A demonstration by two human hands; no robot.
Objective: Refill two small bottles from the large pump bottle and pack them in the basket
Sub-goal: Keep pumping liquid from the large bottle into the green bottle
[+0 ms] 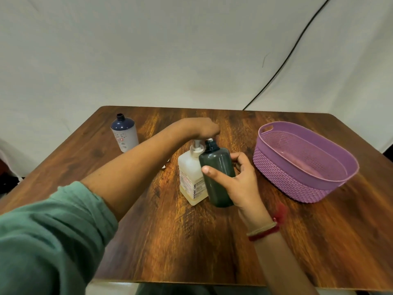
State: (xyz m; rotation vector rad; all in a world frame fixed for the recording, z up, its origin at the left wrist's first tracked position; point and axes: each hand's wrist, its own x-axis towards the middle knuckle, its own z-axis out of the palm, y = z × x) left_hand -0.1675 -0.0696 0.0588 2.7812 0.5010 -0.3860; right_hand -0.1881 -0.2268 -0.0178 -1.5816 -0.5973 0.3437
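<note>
Refill of bottle 1 in progress. Left hand presses down on the pump head of the large pump bottle, mid-table. Right hand has its grip closed around the dark green bottle, neck under the spout. Bottle 2, blue-and-white, stands uncapped, far left. Purple basket holds nothing. Remaining, judged: finish fill, fill bottle 2, pack both.

The left hand covers the head of the pump bottle, and the dark bottle hides that bottle's right side. The near edge of the desk is partly cut off at the frame's bottom. Small objects behind the left forearm are too hidden to tell.
</note>
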